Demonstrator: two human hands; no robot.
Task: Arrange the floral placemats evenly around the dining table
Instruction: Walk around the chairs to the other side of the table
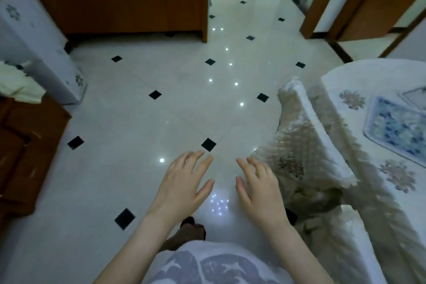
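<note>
Above tiled floor (138, 122), empty spread left hand (182, 182) and right hand (258, 184); placemat (396, 129) far right.

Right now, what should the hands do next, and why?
Probably turn right and reach for the blue placemat on the table. Both the left hand and right hand are open, hold nothing and hover over the floor.

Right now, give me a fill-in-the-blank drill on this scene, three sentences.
1. Both the left hand and right hand hold ____.
2. The blue floral placemat lies on the table to the person's ____.
3. The floor is pale tile with small ____ diamonds.

Missing words: nothing; right; black
</note>
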